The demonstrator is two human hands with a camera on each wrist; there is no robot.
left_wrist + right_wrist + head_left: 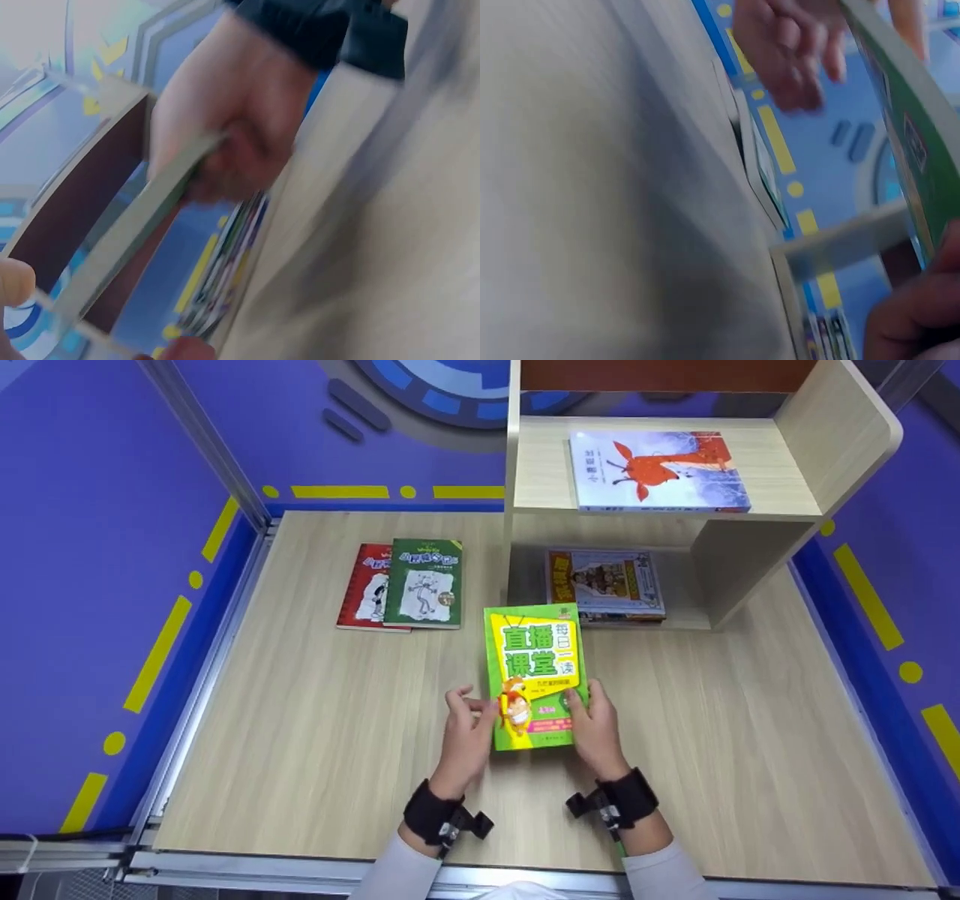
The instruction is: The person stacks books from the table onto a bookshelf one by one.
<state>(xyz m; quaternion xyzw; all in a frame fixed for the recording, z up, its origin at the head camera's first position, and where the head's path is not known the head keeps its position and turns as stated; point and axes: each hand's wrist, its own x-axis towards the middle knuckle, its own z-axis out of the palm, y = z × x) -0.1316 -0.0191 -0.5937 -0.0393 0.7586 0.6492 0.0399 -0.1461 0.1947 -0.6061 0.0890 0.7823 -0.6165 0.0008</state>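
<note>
A green and yellow paperback book (534, 660) is held up over the table, its cover facing up. My right hand (598, 729) grips its lower right edge, thumb on the cover and fingers underneath. In the left wrist view, the right hand (232, 112) pinches one edge of the book (131, 229), seen edge-on. At the lower left edge is my left hand (466, 739), its thumb by the edge and its fingers spread loosely to the side. The right wrist view shows the left hand's fingers (791, 56) hanging apart from the book's green back (922, 142).
A wooden shelf (757, 577) stands at the back right. A book with a red giraffe (660, 469) lies on its upper level, and a small stack of books (604, 583) lies below. Left of it, a green book (424, 585) overlaps a red book (364, 589) on the table (337, 720).
</note>
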